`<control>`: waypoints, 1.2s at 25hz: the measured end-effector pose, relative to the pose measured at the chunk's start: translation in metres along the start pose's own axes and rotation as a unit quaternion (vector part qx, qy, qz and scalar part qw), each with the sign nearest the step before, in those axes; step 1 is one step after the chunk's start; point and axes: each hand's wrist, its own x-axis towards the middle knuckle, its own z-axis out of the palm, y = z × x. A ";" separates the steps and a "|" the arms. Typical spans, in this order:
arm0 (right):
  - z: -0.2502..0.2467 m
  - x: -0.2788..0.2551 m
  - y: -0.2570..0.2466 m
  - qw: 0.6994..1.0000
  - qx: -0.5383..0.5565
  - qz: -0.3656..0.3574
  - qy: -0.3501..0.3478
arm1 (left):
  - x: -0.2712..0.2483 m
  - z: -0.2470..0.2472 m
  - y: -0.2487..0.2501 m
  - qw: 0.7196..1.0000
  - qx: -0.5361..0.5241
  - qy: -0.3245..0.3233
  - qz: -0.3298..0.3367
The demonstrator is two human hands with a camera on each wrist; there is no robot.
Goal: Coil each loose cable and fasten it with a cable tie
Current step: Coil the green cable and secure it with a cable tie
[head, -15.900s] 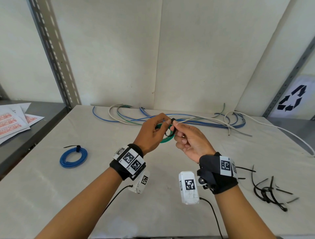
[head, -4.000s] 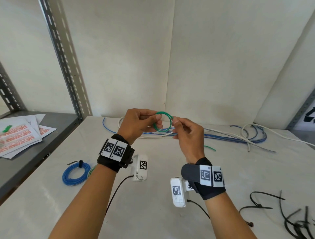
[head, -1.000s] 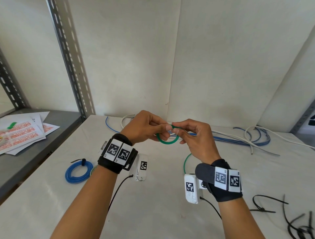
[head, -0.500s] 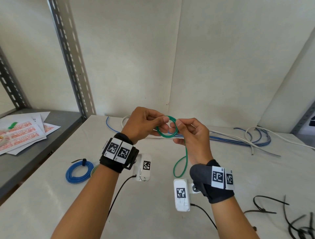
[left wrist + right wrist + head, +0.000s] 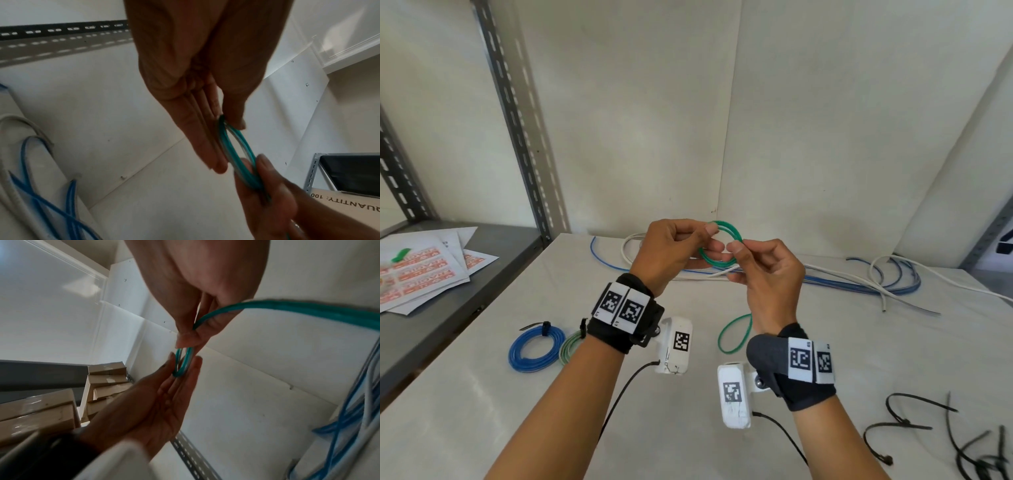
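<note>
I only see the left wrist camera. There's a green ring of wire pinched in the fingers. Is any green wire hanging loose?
Observer: Yes. The head view shows a loose loop of the green cable hanging below the right hand.
Operator: Are any coils finished?
Observer: A tied blue coil lies on the table, at the left.
Operator: Where are more ties?
Observer: Black cable ties lie on the table's right side.

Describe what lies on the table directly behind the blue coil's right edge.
A smaller green-and-white coil lies beside the blue coil, touching it. The left wrist's strap covers its right part, so its tie cannot be seen.
</note>
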 end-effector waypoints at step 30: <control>-0.019 0.006 -0.017 0.992 -0.076 0.009 -0.096 | -0.002 -0.003 0.000 0.998 0.054 -0.035 0.000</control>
